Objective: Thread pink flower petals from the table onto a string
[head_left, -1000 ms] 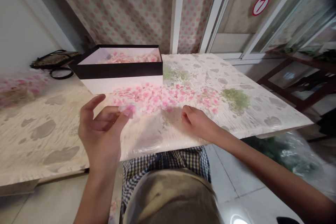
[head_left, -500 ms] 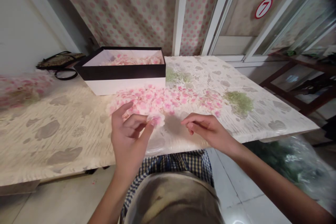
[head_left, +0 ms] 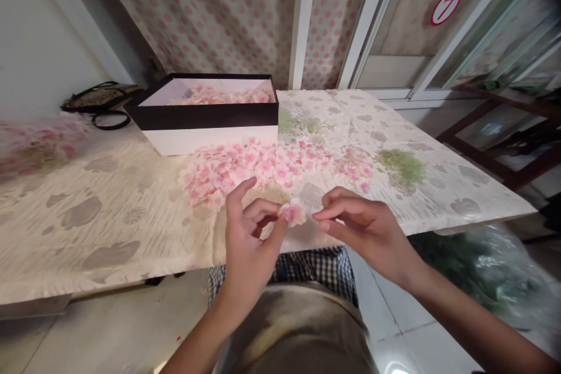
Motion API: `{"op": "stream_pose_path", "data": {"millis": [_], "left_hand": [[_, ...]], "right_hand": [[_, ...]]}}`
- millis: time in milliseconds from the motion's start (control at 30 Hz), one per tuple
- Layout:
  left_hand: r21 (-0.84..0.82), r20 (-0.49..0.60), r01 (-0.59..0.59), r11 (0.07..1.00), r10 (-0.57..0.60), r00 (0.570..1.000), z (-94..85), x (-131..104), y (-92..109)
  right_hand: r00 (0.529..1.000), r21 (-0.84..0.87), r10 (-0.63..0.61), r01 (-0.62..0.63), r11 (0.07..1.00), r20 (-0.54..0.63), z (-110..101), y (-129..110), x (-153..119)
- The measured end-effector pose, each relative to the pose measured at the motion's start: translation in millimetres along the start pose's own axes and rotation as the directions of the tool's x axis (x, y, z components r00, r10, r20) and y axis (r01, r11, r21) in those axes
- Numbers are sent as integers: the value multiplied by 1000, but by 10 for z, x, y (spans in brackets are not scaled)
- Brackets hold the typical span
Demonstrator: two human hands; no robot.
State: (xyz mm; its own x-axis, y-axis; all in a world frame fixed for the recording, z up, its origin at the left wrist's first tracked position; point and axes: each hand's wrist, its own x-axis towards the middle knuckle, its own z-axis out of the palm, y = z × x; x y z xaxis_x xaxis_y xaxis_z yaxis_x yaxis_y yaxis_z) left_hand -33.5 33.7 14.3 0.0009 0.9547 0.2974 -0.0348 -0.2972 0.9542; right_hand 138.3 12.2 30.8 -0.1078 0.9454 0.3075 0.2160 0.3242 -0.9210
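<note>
Between the thumb and fingers of my left hand point(head_left: 252, 234) is a pink-and-white artificial flower point(head_left: 294, 212), held above the table's front edge. My right hand point(head_left: 363, 225) is close on the flower's right side, its thumb and fingertips nearly together in a pinch. Whatever may be between those fingertips is too small to make out. Just beyond both hands lies a heap of loose pink blossoms point(head_left: 245, 166) on the patterned tablecloth point(head_left: 118, 210).
A white box with a black rim point(head_left: 205, 118) holds more pink blossoms behind the heap. Green sprigs point(head_left: 401, 168) lie to the right. At the far left are a pink flower bunch point(head_left: 39, 143) and a dark bag point(head_left: 103, 97). A plastic bag of greenery point(head_left: 477, 274) sits below right.
My left hand has moved right with the flower, bringing it close to my right fingertips. My right hand has shifted slightly right and down.
</note>
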Motion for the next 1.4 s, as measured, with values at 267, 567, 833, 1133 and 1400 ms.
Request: {"op": "stream_pose_path", "data": {"millis": [267,567,833,1133,1400], "left_hand": [[-59,106,11,998,-5,994,59,-121,41],[-69,170,-16,997,27,985,70,-173,7],[-23,215,-118,993,120,969,59,-177,-1],[195,285,-432,880,371,884,27,-285,22],[207,143,-331,921,306,941,-136,-154,83]], "right_hand": [[968,-289,-252,237,927,-13,147,-18,-104],[985,-226,-173,172,959,19,99,-30,-81],[998,-89,16,-9,996,68,62,-10,-115],[993,-42,92,-89,995,80,83,2,-96],[987,-219,-48,13,976,-153,-226,320,199]]}}
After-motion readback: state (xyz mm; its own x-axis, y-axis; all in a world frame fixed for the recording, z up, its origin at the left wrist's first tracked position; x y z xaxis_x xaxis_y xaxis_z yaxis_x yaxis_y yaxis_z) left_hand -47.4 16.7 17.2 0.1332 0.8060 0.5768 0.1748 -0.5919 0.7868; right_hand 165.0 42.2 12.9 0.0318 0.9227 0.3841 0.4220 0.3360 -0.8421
